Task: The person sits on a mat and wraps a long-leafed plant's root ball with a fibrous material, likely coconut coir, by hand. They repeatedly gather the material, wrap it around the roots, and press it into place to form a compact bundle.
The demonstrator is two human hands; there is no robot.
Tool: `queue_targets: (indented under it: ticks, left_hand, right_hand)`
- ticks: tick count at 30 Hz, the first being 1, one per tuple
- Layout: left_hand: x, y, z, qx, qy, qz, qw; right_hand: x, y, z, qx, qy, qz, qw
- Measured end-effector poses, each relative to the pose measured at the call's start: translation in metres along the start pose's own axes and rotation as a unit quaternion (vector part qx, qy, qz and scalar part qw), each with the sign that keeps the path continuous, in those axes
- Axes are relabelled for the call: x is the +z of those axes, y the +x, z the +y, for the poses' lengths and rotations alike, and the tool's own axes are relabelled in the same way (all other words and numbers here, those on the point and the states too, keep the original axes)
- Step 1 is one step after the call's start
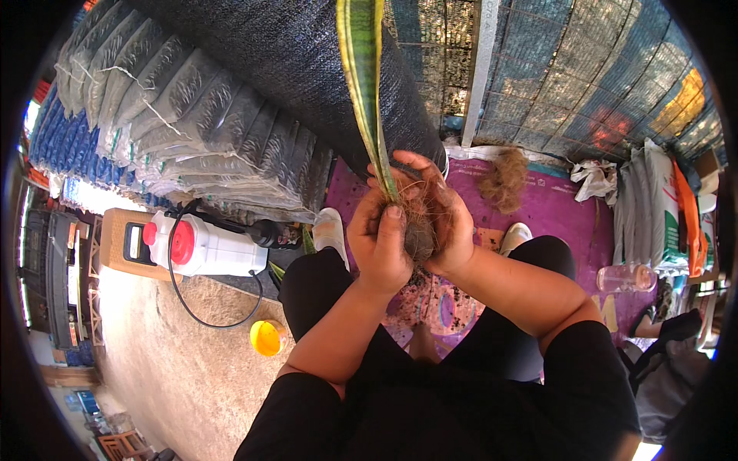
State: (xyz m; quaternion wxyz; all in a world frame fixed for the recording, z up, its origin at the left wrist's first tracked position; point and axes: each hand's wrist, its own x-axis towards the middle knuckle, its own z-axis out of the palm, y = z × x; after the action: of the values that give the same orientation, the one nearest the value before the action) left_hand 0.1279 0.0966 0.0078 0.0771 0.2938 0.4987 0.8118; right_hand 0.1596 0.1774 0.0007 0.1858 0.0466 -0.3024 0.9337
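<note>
A long green leaf with yellow edges (363, 75), like a snake plant's, rises from between my hands towards the top of the view. My left hand (452, 225) cups the right side of a fibre-wrapped root ball (420, 236) at its base. Around the other side of the ball curls my right hand (377, 242), its thumb against the foot of the leaf. Brown fibres stick out between my fingers, and both hands are soiled. Dark crumbs of soil lie on the purple printed sheet (553, 230) below.
Stacked plastic bags (230, 132) and a large black mesh roll (300, 63) stand at upper left. A white pressure sprayer (219, 242) and a yellow pot (268, 337) are at left. Coconut-like fibre (506, 181) and a clear bottle (625, 279) lie at right; a person's dark clothing (671, 369) shows at lower right.
</note>
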Motion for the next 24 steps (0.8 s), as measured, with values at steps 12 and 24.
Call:
queue_targets:
  ticks: [12, 24]
  left_hand:
    - [-0.011, 0.012, -0.001, -0.025, -0.084, 0.000, 0.996]
    - [-0.016, 0.020, 0.000, 0.167, 0.204, -0.107, 0.959]
  right_hand:
    - [-0.004, 0.000, 0.001, -0.096, -0.199, -0.065, 0.973]
    - [-0.010, 0.004, -0.009, -0.015, -0.101, 0.004, 0.995]
